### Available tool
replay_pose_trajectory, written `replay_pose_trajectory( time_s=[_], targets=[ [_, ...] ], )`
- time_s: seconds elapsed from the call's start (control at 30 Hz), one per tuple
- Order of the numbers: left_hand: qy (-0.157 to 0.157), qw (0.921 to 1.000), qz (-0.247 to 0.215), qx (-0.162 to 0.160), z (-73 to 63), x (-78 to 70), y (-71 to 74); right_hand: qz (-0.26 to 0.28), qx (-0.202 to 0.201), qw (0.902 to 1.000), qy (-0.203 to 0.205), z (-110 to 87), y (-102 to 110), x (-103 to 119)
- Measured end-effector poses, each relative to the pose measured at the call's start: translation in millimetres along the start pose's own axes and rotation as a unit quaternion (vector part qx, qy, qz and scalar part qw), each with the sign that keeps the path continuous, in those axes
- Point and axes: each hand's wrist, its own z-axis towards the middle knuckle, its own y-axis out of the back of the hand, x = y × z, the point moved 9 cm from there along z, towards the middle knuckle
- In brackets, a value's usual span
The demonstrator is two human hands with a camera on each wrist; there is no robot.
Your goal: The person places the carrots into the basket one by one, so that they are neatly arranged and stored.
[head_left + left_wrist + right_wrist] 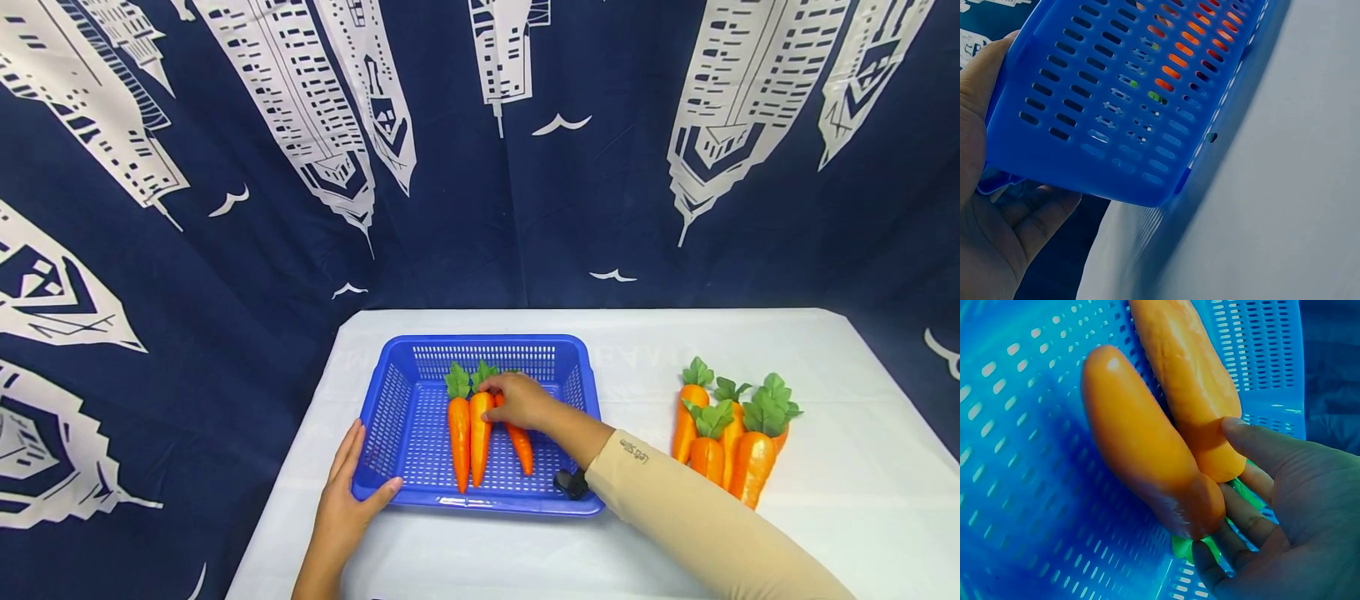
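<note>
My left hand holds the front left corner of the blue plastic basket, thumb over the rim and fingers along the outside. Its slotted wall fills much of the left wrist view. Inside the basket lie a left carrot, a middle carrot and a right carrot. My right hand reaches in and grips the leafy end of the middle carrot. In the right wrist view, the thumb lies on that carrot, and other fingertips are beside the right carrot's thick end.
To the basket's right, several more carrots with green leaves lie bunched on the white table. A dark blue curtain with white building prints hangs behind the table. The right sleeve crosses the basket's front right rim.
</note>
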Motion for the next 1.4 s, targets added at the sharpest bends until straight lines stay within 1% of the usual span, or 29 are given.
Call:
replay_pose_trajectory(
  time_s=[0.17, 0.3, 0.4, 0.57, 0.73, 0.97, 1.1, 1.23, 1.4],
  targets=[
    [-0.008, 0.9999, -0.004, -0.004, 0.3, -2.9, 0.6, 0.010, -0.001, 0.9999, 0.002, 2.1, 0, -3],
    [-0.016, 0.9998, -0.005, -0.005, 0.1, -4.5, -0.1, 0.011, -0.014, 0.9998, 0.004, 2.5, 5, -5],
    [-0.015, 0.9999, 0.000, -0.005, -0.1, -3.8, -0.7, 0.021, -0.028, 0.9994, 0.003, 1.3, 11, -6],
    [-0.012, 0.9999, 0.000, -0.006, 0.1, -2.4, 0.8, 0.085, -0.055, 0.9949, -0.003, 0.1, 24, -4],
    [-0.011, 0.9999, -0.005, -0.006, 0.5, -2.2, 1.2, 0.114, -0.084, 0.9900, -0.001, -3.8, 40, 0],
    [-0.005, 1.0000, -0.007, 0.000, -1.2, -2.0, -0.1, 0.142, -0.125, 0.9819, -0.004, -16.9, 72, 1],
    [-0.003, 1.0000, -0.004, -0.001, -1.9, -1.4, 0.2, 0.166, -0.140, 0.9761, 0.013, -25.9, 89, 3],
    [0.000, 1.0000, -0.008, -0.003, -1.4, -1.5, 0.4, 0.191, -0.159, 0.9683, 0.026, -36.7, 104, 3],
    [0.002, 1.0000, -0.008, -0.003, -0.8, -1.7, -0.2, 0.200, -0.181, 0.9625, 0.028, -53.0, 120, -2]
  ],
)
